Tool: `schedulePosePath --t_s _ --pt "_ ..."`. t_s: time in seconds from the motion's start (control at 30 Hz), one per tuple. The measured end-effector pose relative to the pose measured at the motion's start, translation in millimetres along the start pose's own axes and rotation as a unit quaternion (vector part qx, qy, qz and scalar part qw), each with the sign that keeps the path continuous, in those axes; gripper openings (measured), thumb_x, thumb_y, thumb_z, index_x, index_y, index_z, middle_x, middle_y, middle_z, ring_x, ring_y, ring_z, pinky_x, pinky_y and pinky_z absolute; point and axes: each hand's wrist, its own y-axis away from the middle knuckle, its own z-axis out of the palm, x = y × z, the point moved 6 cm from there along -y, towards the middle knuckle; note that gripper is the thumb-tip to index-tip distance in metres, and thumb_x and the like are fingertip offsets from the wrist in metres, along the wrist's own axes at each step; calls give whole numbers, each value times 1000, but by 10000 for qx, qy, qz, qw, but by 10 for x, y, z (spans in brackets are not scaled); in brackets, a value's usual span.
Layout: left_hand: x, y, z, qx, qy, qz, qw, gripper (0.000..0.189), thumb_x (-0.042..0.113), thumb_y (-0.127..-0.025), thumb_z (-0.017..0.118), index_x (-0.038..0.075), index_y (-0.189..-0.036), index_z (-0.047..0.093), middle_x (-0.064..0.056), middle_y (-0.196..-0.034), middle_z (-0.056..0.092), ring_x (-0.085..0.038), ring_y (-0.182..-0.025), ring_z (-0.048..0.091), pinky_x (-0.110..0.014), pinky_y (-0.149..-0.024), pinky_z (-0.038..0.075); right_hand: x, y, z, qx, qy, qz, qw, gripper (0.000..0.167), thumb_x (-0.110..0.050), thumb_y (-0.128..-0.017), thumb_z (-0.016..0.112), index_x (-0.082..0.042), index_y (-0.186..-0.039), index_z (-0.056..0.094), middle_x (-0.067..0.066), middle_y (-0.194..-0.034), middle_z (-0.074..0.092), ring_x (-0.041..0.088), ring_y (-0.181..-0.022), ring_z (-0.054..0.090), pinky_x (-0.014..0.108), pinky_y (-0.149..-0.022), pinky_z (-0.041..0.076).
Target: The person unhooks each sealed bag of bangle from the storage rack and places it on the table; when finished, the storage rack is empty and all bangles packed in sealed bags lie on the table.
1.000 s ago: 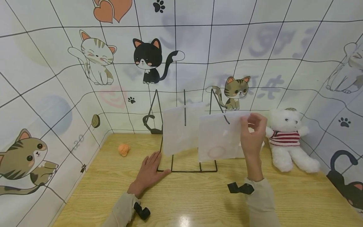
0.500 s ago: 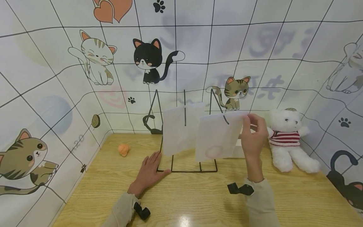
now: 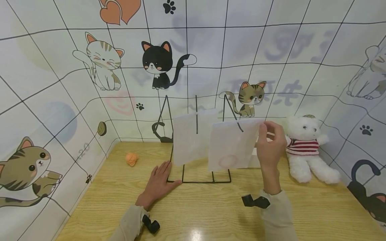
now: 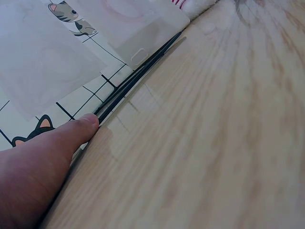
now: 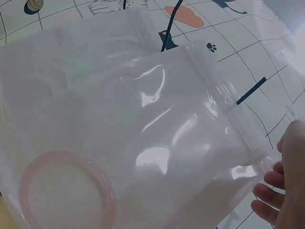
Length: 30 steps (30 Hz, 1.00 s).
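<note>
A black wire rack (image 3: pixel 205 182) stands on the table with upright prongs. From its right prong hangs a translucent zip bag (image 3: pixel 229 145), with a pink ring (image 5: pixel 66 157) showing through the plastic. My right hand (image 3: pixel 270 147) pinches this bag's top right corner between thumb and fingers. Another translucent bag (image 3: pixel 191 142) hangs on the middle prong, partly overlapped by the first. My left hand (image 3: pixel 158 182) lies on the rack's left base corner with its fingers extended. In the left wrist view, the thumb (image 4: pixel 71 136) touches the black base bar.
An orange yarn ball (image 3: pixel 131 159) sits at the back left of the table. To the right sits a white teddy bear (image 3: pixel 302 147) in a striped shirt. A white box (image 3: pixel 254 161) is mostly hidden behind the right bag. Cat-print cloth walls surround the table (image 3: pixel 196 211).
The right bag has swung slightly left at its lower edge, uncovering more of the white box. My right hand has shifted a little right. The left hand stays put.
</note>
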Motion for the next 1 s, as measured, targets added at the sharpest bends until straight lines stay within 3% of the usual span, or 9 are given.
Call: schedulePosePath --t_s 0.23,0.57,0.77,0.9,1.0 --pt "-3 7 12 -60 58 -25 10000 96 66 -91 56 7 -159 23 -12 -165 26 -31 -153 23 -56 -123 14 -23 1 -10 -18 108 32 9999 29 -20 -97 60 7 -105 66 15 -95 66 -10 -87 53 8 -73 45" --pt "-6 2 12 -62 86 -10 9999 95 66 -92 56 8 -160 22 -11 -165 25 -30 -154 21 -56 -124 13 -43 -29 -17 -146 127 43 9998 29 -20 -97 60 9 -101 60 -20 -86 51 -6 -79 50 11 -72 43" --pt "-9 2 6 48 53 44 10000 95 65 -91 57 6 -158 26 -13 -164 29 -32 -152 25 -57 -122 16 -51 -41 -35 -438 -55 244 9987 25 -16 -98 60 9 -101 60 -17 -89 54 -4 -85 53 14 -77 44" --pt "-11 5 9 1 59 19 10000 96 65 -91 57 6 -159 24 -12 -164 27 -31 -153 23 -56 -123 15 -65 -53 -50 -490 -206 354 9980 21 -14 -97 61 7 -98 59 -15 -86 53 -1 -82 52 17 -73 43" --pt "1 5 -3 23 62 36 10000 95 65 -91 57 6 -158 25 -13 -164 28 -32 -153 24 -56 -123 16 -68 -58 -53 -517 -496 512 9961 13 -13 -97 62 -1 -94 58 -14 -82 55 2 -75 54 18 -67 43"
